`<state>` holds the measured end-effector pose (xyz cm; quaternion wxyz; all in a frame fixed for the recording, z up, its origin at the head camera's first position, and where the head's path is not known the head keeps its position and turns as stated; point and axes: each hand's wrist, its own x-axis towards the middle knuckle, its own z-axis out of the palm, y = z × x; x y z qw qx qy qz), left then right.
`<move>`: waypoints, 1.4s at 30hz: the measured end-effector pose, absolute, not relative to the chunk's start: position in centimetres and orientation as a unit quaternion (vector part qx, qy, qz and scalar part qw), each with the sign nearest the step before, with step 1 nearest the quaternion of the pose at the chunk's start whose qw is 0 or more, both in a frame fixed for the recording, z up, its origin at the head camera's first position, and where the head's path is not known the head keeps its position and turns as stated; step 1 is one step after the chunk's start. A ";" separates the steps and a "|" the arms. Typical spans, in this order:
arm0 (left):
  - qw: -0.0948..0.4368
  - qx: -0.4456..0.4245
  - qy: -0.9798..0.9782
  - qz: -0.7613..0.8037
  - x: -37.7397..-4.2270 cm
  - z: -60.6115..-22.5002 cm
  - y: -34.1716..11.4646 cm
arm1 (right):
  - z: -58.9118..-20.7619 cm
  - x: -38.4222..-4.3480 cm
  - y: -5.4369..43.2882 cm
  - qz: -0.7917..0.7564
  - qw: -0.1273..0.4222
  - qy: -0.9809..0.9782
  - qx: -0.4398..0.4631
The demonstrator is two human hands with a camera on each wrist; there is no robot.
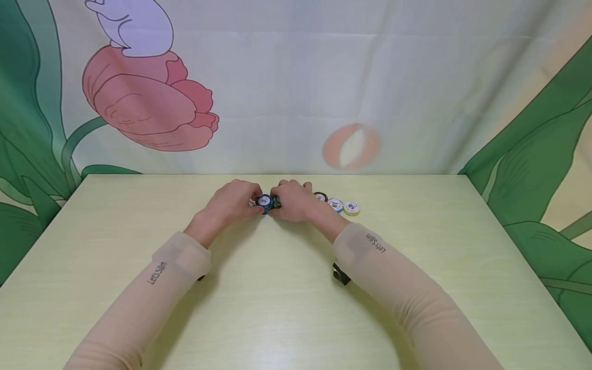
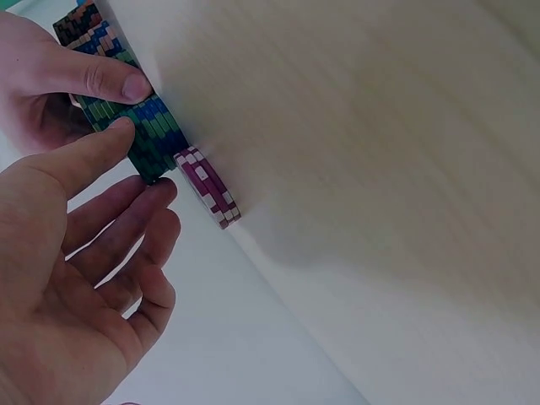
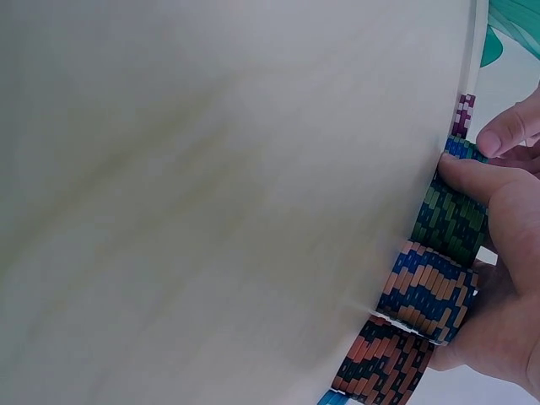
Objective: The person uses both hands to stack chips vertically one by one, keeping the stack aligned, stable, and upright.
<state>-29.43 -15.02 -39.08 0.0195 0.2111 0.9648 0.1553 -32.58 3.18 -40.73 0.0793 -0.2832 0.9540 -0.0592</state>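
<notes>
My left hand [image 1: 233, 201] and right hand [image 1: 296, 201] meet at a row of stacked poker chips near the table's back edge. A blue-rimmed chip [image 1: 265, 201] marked 50 faces up between them. In the left wrist view, the left hand [image 2: 80, 253] pinches the green and blue chips [image 2: 156, 135] with thumb and fingertips. The right hand [image 3: 510, 245] grips the green and blue stack [image 3: 451, 215] from its other side, thumb across the front. A short stack of purple and white chips [image 2: 207, 187] stands beside the left fingertips.
Right of the held chips stand a blue and orange stack [image 3: 426, 291] and a black and orange stack [image 3: 384, 359]. Farther right are light blue chips [image 1: 335, 205] and yellow-edged chips [image 1: 352, 208]. A printed curtain [image 1: 277, 103] hangs behind the table [image 1: 277, 308].
</notes>
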 end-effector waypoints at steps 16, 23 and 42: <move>0.022 0.204 0.967 0.152 -29.4 -39.0 -15.0 | -40.5 -32.4 3.2 -0.046 0.072 0.954 -0.288; 0.021 0.198 0.968 0.154 -29.1 -38.6 -15.4 | -40.7 -32.3 3.9 -0.041 0.067 0.948 -0.309; 0.001 0.203 0.968 0.150 -26.1 -37.6 -18.4 | -35.8 -29.6 14.6 -0.121 0.054 0.941 -0.311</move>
